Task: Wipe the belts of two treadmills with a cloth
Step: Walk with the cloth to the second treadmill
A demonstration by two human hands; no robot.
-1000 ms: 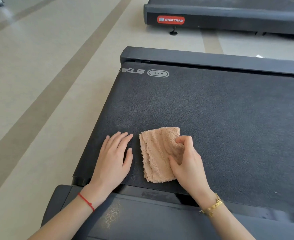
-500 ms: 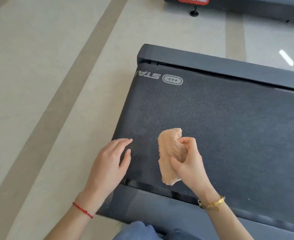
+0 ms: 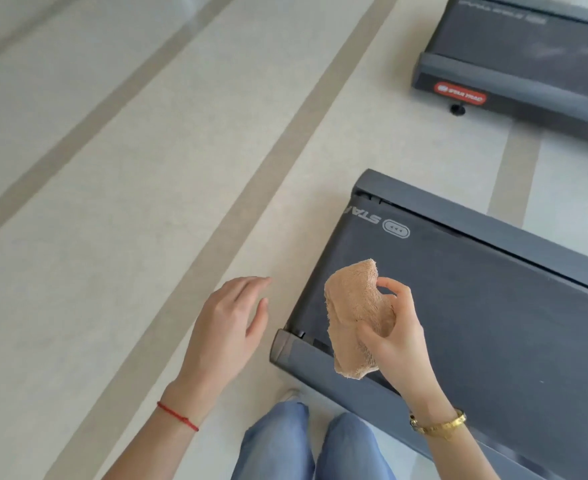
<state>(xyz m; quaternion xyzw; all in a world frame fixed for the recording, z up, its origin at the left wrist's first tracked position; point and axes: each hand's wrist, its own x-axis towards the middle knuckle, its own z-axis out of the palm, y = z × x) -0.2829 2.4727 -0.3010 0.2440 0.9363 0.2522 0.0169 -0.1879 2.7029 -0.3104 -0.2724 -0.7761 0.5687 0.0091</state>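
Note:
My right hand (image 3: 394,336) grips a bunched peach terry cloth (image 3: 353,315) and holds it lifted over the rear left corner of the near treadmill's dark belt (image 3: 486,313). The cloth hangs down past the belt's end rail. My left hand (image 3: 228,325) hovers over the floor to the left of that treadmill, fingers relaxed and holding nothing. A second treadmill's belt (image 3: 534,39) lies at the upper right, with a red logo on its end rail.
The near treadmill's grey side rail (image 3: 458,216) and end rail (image 3: 306,358) frame the belt. Pale floor (image 3: 129,202) with darker stripes spreads to the left. My knees in blue jeans (image 3: 306,445) show at the bottom, beside the treadmill's end.
The cloth has been lifted off the belt, bunched in my right hand. My left hand has come off the belt and moved left over the floor. The view has pulled back and up.

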